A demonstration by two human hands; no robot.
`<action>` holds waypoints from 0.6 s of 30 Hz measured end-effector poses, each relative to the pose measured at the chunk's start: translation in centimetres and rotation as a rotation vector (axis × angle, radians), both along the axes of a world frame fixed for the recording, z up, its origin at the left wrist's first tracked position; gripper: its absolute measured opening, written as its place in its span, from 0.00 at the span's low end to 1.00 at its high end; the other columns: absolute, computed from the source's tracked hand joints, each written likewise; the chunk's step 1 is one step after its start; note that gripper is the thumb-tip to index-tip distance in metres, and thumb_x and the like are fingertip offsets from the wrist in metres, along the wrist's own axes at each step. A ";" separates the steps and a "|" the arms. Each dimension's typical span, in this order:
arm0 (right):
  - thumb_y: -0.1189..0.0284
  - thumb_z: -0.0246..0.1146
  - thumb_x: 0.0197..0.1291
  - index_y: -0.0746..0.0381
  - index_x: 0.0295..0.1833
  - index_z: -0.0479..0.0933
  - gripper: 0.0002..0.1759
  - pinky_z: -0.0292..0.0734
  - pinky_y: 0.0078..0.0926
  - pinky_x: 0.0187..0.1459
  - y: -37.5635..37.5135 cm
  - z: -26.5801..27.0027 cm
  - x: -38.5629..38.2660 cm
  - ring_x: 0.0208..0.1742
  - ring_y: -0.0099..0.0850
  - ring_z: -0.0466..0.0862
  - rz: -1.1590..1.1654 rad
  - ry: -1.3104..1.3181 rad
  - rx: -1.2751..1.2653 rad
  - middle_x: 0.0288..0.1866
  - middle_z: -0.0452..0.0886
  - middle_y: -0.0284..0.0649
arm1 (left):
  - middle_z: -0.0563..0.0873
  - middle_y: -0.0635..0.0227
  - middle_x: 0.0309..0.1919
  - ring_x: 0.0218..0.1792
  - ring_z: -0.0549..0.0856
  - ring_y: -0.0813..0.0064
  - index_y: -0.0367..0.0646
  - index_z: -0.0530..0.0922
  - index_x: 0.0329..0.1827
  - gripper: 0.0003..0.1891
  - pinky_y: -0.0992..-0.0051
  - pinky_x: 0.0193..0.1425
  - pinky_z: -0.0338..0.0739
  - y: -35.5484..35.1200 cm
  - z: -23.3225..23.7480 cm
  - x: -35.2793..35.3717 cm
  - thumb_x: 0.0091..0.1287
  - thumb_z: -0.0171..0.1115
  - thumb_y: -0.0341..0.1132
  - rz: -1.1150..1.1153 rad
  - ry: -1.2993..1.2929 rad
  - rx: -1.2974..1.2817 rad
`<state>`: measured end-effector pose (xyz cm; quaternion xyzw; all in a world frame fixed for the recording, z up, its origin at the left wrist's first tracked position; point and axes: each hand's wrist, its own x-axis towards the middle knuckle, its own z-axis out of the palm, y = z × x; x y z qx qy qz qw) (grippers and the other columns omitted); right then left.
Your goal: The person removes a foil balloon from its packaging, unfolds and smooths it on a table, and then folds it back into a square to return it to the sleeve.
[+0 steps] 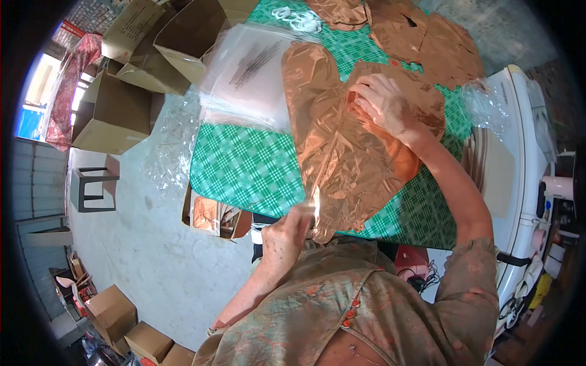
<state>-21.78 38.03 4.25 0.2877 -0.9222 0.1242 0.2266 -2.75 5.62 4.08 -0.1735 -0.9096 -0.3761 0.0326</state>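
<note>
A flat, shiny copper-coloured foil balloon (342, 152), rounded and creased, lies across the table in front of me. My left hand (284, 238) pinches its near left edge by the table's front, and the fingertips there are slightly blurred. Farther up, my right hand (383, 105) has bent fingers closed on the balloon's upper part, with the fingertips partly hidden. Beside the balloon on the left is a stack of clear plastic bags (244, 76) with dark print. More flat copper foil balloons (421, 39) lie at the far right of the table.
A green checked cloth (244, 165) covers the table. White ribbon (298, 19) lies at its far edge. Open cardboard boxes (116, 113) stand at the left, and a small dark stool (91, 189) is on the floor. A box (235, 222) sits below the table edge. A white appliance (519, 140) borders the right.
</note>
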 end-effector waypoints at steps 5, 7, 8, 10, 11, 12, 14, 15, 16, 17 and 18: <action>0.76 0.72 0.57 0.52 0.62 0.82 0.25 0.75 0.38 0.60 -0.2 0.5 0.0 0.59 0.37 0.79 -0.002 -0.044 0.066 0.57 0.81 0.32 | 0.84 0.61 0.18 0.19 0.87 0.67 0.45 0.82 0.52 0.09 0.68 0.22 0.76 -0.1 -0.2 0.1 0.73 0.71 0.31 0.003 -0.026 -0.008; 0.77 0.72 0.57 0.53 0.62 0.82 0.25 0.74 0.37 0.60 -0.2 0.8 -0.1 0.60 0.37 0.79 0.032 -0.054 0.073 0.57 0.81 0.33 | 0.85 0.61 0.18 0.19 0.87 0.66 0.45 0.82 0.52 0.09 0.67 0.22 0.76 -0.1 -0.1 0.1 0.73 0.71 0.31 0.002 -0.020 -0.005; 0.77 0.71 0.57 0.53 0.62 0.82 0.25 0.74 0.37 0.60 -0.2 1.1 -0.2 0.60 0.37 0.79 0.048 -0.065 0.077 0.57 0.80 0.33 | 0.85 0.61 0.19 0.19 0.87 0.66 0.45 0.82 0.52 0.09 0.67 0.22 0.76 -0.1 -0.1 0.1 0.73 0.71 0.31 0.003 -0.023 -0.005; 0.77 0.71 0.57 0.53 0.62 0.81 0.25 0.75 0.38 0.60 -0.2 1.7 -0.5 0.60 0.38 0.79 0.081 -0.088 0.084 0.58 0.79 0.34 | 0.85 0.60 0.19 0.20 0.88 0.66 0.45 0.82 0.53 0.09 0.67 0.23 0.76 0.0 0.0 0.1 0.73 0.71 0.31 0.003 -0.029 -0.004; 0.77 0.71 0.57 0.54 0.61 0.81 0.25 0.75 0.38 0.61 -0.3 1.9 -0.5 0.60 0.38 0.79 0.084 -0.091 0.089 0.58 0.79 0.34 | 0.85 0.60 0.20 0.20 0.88 0.66 0.45 0.82 0.53 0.09 0.67 0.23 0.76 -0.1 -0.1 0.1 0.73 0.71 0.31 0.002 -0.026 -0.007; 0.77 0.71 0.57 0.54 0.61 0.81 0.24 0.75 0.38 0.61 -0.4 2.2 -0.5 0.60 0.38 0.79 0.087 -0.094 0.094 0.58 0.79 0.35 | 0.86 0.60 0.20 0.20 0.88 0.66 0.45 0.82 0.53 0.09 0.67 0.23 0.76 -0.1 -0.2 0.1 0.73 0.71 0.31 0.000 -0.024 -0.010; 0.78 0.71 0.57 0.55 0.60 0.81 0.24 0.76 0.38 0.62 -0.5 2.3 -0.7 0.60 0.39 0.79 0.092 -0.098 0.104 0.58 0.78 0.35 | 0.86 0.60 0.20 0.20 0.88 0.66 0.46 0.82 0.53 0.09 0.67 0.23 0.77 -0.2 -0.3 0.1 0.73 0.71 0.31 -0.002 -0.025 -0.015; 0.78 0.70 0.57 0.55 0.60 0.80 0.24 0.76 0.38 0.62 -0.4 2.2 -0.9 0.61 0.39 0.79 0.094 -0.099 0.110 0.58 0.78 0.35 | 0.86 0.61 0.21 0.20 0.88 0.66 0.46 0.82 0.53 0.09 0.67 0.23 0.77 -0.2 -0.3 0.1 0.73 0.71 0.31 -0.001 -0.027 -0.016; 0.78 0.70 0.57 0.55 0.60 0.80 0.23 0.76 0.38 0.62 -0.4 2.0 -1.2 0.61 0.40 0.79 0.096 -0.100 0.115 0.58 0.78 0.36 | 0.86 0.61 0.21 0.20 0.88 0.66 0.46 0.82 0.53 0.09 0.67 0.23 0.77 -0.2 -0.4 0.1 0.73 0.71 0.31 -0.001 -0.029 -0.018; 0.79 0.70 0.57 0.55 0.60 0.80 0.23 0.76 0.38 0.62 -0.3 1.7 -1.4 0.61 0.40 0.79 0.104 -0.085 0.099 0.58 0.78 0.36 | 0.87 0.61 0.21 0.20 0.88 0.66 0.46 0.82 0.53 0.09 0.67 0.23 0.77 -0.2 -0.3 0.1 0.73 0.71 0.31 -0.002 -0.029 -0.020; 0.79 0.70 0.58 0.55 0.60 0.80 0.23 0.76 0.37 0.62 -0.3 1.6 -1.7 0.61 0.40 0.79 0.113 -0.070 0.083 0.59 0.78 0.36 | 0.87 0.62 0.21 0.20 0.88 0.67 0.46 0.82 0.53 0.09 0.67 0.23 0.77 -0.2 -0.3 0.1 0.73 0.71 0.31 -0.002 -0.029 -0.023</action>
